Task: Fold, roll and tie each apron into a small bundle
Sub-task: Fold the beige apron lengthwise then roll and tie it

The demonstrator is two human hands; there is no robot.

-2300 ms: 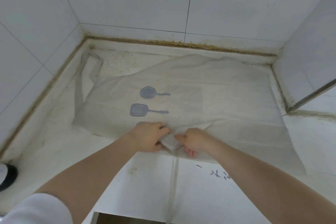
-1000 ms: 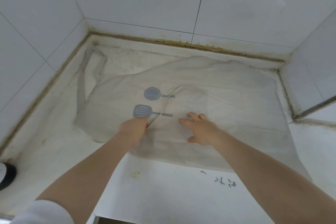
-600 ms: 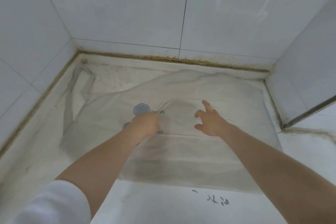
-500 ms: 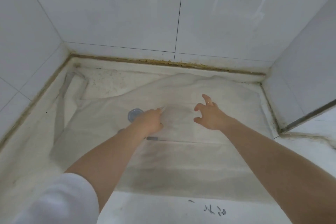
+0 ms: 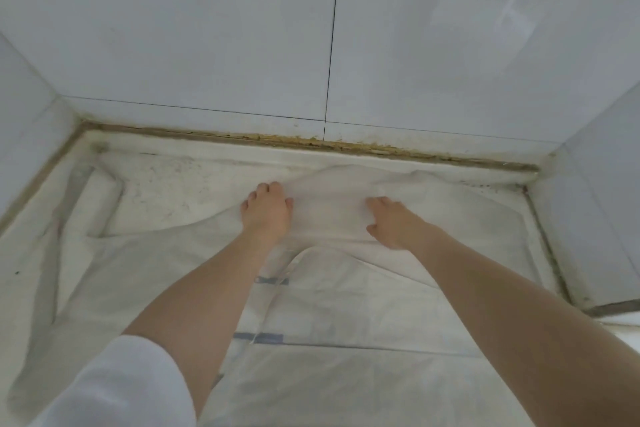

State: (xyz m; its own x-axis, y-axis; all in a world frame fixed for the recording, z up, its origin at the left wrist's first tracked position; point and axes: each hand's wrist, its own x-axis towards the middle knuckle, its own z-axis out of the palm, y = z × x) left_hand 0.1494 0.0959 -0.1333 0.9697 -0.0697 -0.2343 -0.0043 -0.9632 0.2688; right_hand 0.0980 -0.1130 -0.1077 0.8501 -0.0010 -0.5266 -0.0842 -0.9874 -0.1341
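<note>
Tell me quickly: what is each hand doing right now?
Left hand: fingers curled on the far part of the apron, apparently gripping it.
Right hand: lies on the apron, fingertips hidden in the cloth; grip cannot be told.

White tiled wall (image 5: 207, 28) fills the top of the view, dark grout lines crossing it. Along its foot runs a brown, crumbling sealant strip (image 5: 311, 141). Just below that strip lies the pale, speckled countertop (image 5: 166, 191). Off to the strip's right end, a side wall (image 5: 595, 204) stands, with a dark metal edge (image 5: 616, 307) at its base.
</note>
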